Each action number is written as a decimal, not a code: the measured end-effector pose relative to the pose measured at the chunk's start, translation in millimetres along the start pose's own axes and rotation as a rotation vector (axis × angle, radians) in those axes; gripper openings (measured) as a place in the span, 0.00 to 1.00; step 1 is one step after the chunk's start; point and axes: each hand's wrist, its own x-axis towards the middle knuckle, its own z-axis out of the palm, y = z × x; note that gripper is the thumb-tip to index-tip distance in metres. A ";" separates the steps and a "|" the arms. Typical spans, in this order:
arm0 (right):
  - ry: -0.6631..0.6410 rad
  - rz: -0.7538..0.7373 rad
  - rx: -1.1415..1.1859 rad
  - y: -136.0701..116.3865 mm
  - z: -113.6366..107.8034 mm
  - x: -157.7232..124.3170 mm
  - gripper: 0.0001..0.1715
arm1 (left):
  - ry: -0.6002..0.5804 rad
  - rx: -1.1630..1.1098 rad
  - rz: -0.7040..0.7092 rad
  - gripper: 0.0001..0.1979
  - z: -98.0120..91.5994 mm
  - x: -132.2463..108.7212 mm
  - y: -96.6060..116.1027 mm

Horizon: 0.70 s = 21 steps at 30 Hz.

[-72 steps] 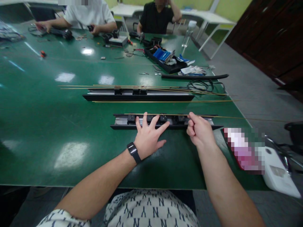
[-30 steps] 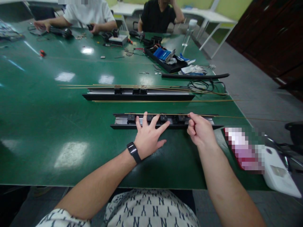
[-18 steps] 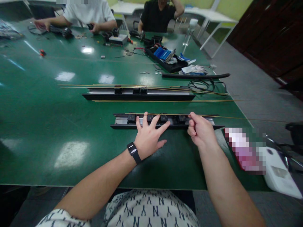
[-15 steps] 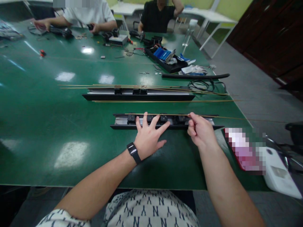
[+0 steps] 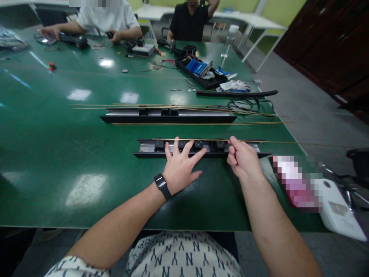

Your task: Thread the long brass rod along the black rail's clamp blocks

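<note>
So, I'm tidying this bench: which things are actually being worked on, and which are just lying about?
In use:
- near black rail, left hand spread on it
- thin brass rod, pinched by right hand

Lying about:
- far black rail
- spare rods
- black cable
- parts tray
- water bottle

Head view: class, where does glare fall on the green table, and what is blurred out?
Head view: pale ceiling-light glare patches on the green table, the largest near the left hand; a pixelated block beside the right hand; edges bend.
</note>
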 end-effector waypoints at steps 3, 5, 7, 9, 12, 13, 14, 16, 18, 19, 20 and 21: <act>-0.011 -0.006 -0.001 -0.6 -1.5 -0.5 0.10 | 0.006 0.003 0.000 0.39 0.1 -0.1 -0.2; -0.028 -0.002 0.003 -1.4 -2.2 -1.2 0.08 | 0.012 0.004 0.002 0.39 0.2 -0.3 -0.4; -0.042 0.009 0.009 -2.3 -2.3 -1.8 0.07 | 0.016 0.004 0.004 0.39 0.4 -0.4 -0.6; -0.047 0.019 0.017 -2.8 -1.8 -2.0 0.07 | 0.017 0.003 0.004 0.39 0.7 -0.5 -0.6; -0.042 0.015 0.026 -2.1 -0.9 -1.3 0.07 | 0.017 0.001 0.001 0.39 0.9 -0.4 -0.6; -0.040 0.010 0.026 -1.5 -0.6 -0.9 0.07 | 0.017 0.001 -0.001 0.39 0.9 -0.4 -0.6; -0.033 0.006 0.026 -1.0 -0.4 -0.6 0.08 | 0.015 -0.001 0.002 0.39 0.8 -0.4 -0.6; -0.019 0.002 0.022 0.1 0.0 -0.2 0.10 | 0.012 -0.004 0.000 0.39 0.6 -0.4 -0.5; -0.008 0.003 0.016 0.7 0.2 -0.1 0.11 | 0.007 -0.003 -0.002 0.39 0.3 -0.3 -0.2; -0.005 0.004 0.013 0.8 0.3 -0.1 0.11 | 0.005 -0.001 -0.003 0.39 0.2 -0.3 0.0; -0.001 0.006 0.009 0.8 0.5 -0.2 0.12 | 0.003 0.001 -0.004 0.39 0.0 -0.2 0.1; 0.002 0.006 0.006 0.7 0.6 -0.2 0.12 | 0.001 0.003 -0.005 0.39 -0.1 -0.2 0.3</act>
